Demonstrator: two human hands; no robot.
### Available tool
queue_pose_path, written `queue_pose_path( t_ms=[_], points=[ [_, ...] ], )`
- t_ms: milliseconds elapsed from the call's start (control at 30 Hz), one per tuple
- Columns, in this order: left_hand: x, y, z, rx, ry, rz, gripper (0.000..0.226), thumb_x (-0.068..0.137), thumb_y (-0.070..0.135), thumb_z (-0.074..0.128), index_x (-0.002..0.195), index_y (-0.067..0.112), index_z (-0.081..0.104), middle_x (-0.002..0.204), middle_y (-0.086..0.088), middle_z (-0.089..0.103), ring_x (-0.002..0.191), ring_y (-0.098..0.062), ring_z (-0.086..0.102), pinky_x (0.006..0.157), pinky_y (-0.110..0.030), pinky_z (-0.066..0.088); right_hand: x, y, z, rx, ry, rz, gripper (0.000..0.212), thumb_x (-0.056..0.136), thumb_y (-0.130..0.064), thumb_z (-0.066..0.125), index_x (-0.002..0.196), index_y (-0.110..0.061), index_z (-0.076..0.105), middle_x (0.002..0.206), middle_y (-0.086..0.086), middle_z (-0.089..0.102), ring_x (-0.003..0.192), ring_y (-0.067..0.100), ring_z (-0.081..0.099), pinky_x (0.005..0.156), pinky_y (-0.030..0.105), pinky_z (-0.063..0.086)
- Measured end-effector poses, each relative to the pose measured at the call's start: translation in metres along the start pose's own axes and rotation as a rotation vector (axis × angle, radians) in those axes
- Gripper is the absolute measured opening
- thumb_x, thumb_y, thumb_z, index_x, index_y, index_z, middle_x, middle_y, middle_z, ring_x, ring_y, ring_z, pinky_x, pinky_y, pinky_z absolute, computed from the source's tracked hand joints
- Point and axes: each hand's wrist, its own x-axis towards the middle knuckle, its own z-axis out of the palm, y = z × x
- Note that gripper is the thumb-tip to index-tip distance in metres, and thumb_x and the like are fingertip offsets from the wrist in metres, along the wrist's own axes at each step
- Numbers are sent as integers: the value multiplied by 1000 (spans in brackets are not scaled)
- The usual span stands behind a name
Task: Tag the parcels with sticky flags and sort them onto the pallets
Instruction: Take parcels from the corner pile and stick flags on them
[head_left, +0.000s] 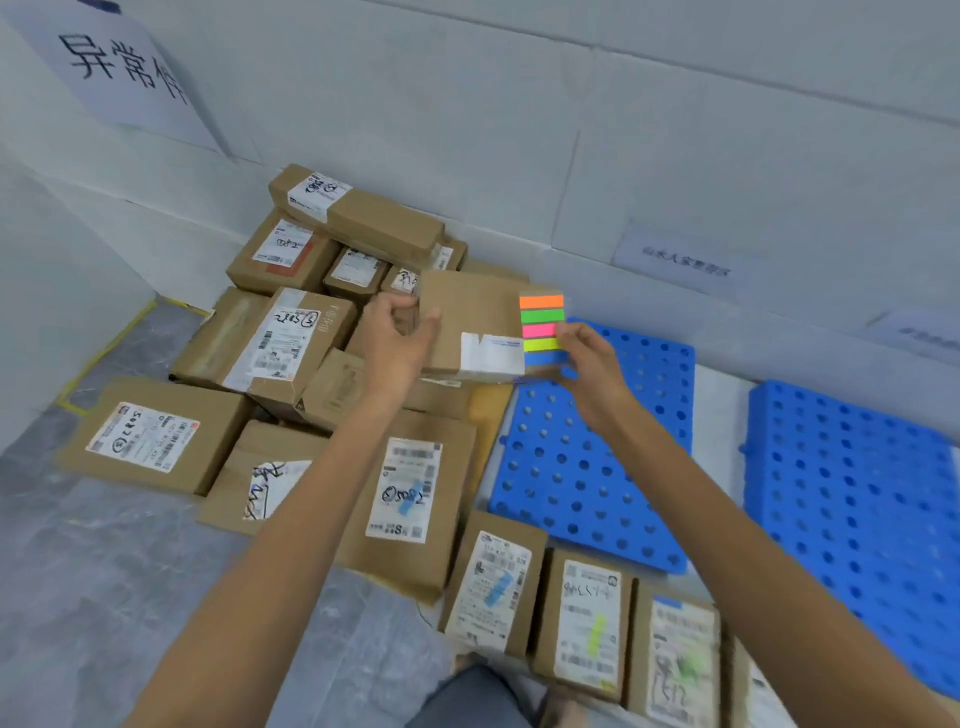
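Note:
My left hand (397, 338) grips the left edge of a brown cardboard parcel (467, 317), held up above the pile with its white label at the lower right. My right hand (589, 364) holds a pad of sticky flags (542, 330) against the parcel's right edge; its strips are orange, green, pink, yellow and blue. Two blue perforated pallets (587, 467) (852, 509) lie on the floor to the right, and nothing rests on the parts I can see.
A heap of labelled cardboard parcels (291, 338) fills the corner at left. Three tagged parcels (587, 623) sit in a row at the bottom. White walls carry paper signs (119, 67) (680, 260). Yellow tape (104, 353) marks the grey floor.

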Motion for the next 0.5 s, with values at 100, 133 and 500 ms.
queue_pose_path(
  t_ms=[100,133,500],
  points=[
    [-57,16,26,-143,-74,-69,29,84,26,68,99,21,44,119,-4,53,107,-13,55,91,-33,50,-42,-8,-55,-45,-33,-58,25,99,-15,45,75,-14,52,85,0,61,77,12,61,64,24,50],
    [-76,18,36,-221,-109,-97,29,84,24,69,96,24,42,122,-6,53,111,-15,55,93,-36,50,-55,-6,-73,-49,-23,-64,25,98,-14,45,74,-14,52,84,0,60,77,12,59,65,25,49],
    [-238,18,109,-234,-395,-250,33,86,28,68,111,19,48,122,6,49,90,-4,56,67,-21,52,-175,36,-218,-7,156,-103,26,96,-12,48,71,-15,50,74,-6,59,69,7,54,64,21,40]
  ],
)
